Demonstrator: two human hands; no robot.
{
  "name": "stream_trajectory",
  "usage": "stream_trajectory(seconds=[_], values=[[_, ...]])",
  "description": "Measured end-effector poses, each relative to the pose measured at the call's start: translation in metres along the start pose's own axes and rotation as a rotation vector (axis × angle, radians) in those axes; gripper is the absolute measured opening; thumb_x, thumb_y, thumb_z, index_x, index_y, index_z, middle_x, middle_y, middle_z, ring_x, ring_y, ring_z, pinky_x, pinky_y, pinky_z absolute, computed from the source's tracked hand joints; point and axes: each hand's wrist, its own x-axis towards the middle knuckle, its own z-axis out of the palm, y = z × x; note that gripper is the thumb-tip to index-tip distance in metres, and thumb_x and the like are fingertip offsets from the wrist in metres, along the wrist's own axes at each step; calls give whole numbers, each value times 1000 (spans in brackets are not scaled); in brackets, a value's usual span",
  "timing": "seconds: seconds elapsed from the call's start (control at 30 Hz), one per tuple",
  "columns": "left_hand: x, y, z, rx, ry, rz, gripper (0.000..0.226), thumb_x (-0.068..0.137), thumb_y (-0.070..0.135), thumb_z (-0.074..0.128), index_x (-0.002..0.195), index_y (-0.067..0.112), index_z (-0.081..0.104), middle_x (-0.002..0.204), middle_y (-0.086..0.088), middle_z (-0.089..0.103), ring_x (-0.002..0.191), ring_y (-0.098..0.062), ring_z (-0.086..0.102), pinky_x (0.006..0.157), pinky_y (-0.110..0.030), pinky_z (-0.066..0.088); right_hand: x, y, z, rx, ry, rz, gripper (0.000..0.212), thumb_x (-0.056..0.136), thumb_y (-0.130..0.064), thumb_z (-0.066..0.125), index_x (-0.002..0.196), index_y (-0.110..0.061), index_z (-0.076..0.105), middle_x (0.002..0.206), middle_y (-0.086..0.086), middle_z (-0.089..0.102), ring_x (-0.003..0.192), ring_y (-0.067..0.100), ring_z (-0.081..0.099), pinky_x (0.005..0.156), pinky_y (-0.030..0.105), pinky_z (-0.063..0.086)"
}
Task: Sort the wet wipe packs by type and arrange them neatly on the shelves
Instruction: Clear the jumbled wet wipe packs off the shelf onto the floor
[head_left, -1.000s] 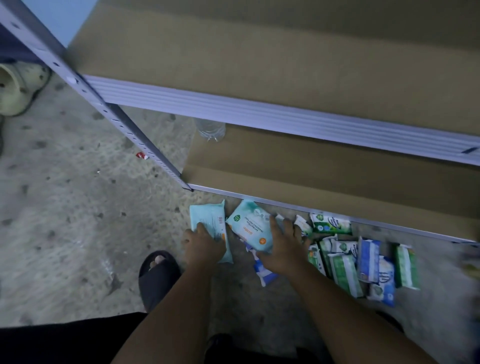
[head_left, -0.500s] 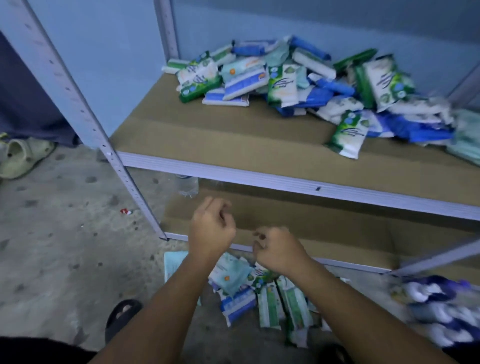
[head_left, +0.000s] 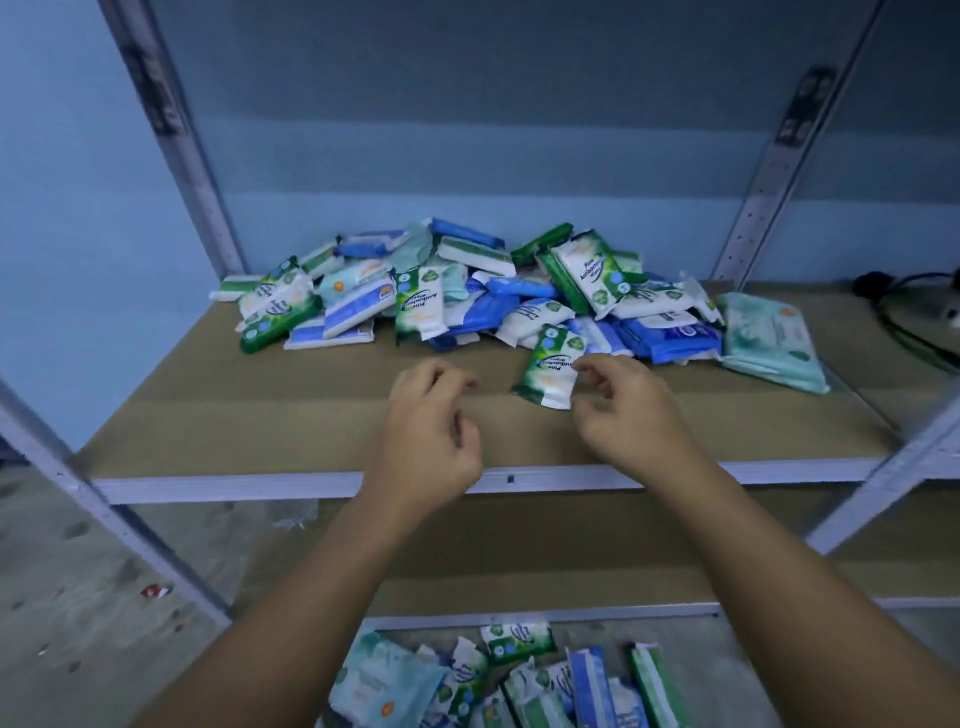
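Left hand (head_left: 431, 431) and right hand (head_left: 623, 410) risen to shelf (head_left: 260, 415) (empty, loosely curled); pack pile (head_left: 467, 291) ahead

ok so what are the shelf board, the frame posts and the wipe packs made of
The shelf board looks like fibreboard or similar pressed board: matt brown, no visible grain. The frame posts are probably painted metal: pale grey with rows of punched holes. The wipe packs look like soft printed plastic film, faintly glossy, crinkled at the sealed ends.
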Motion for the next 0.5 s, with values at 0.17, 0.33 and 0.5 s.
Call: stream_trajectory(seconds=[0.17, 0.33, 0.5], values=[[45, -27, 7, 125, 46, -229, 49, 85, 31, 58, 134, 21, 54, 131, -7, 47, 123, -29, 42, 102, -44, 43, 26, 8, 24, -190, -65, 117, 59, 89, -56, 50, 145, -37, 42, 143, 5, 45, 133, 34, 37, 109, 53, 36], [88, -47, 8, 129, -17, -477, 66, 90, 48, 58, 150, 29, 38, 147, -7, 39, 136, -33, 33, 110, -44, 34, 45, -2, 35, -343, -171, 207, 66, 89, -76, 33, 148, -48, 28, 155, 4, 33, 142, 37, 21, 108, 60, 22], [117, -62, 14, 87, -88, -591, 70, 82, 69, 59, 135, 25, 46, 134, -5, 47, 120, -27, 52, 97, -38, 45, 55, -8, 49, -405, -97, 236, 74, 81, -84, 35, 139, -38, 43, 144, 8, 43, 137, 37, 29, 102, 57, 27]])
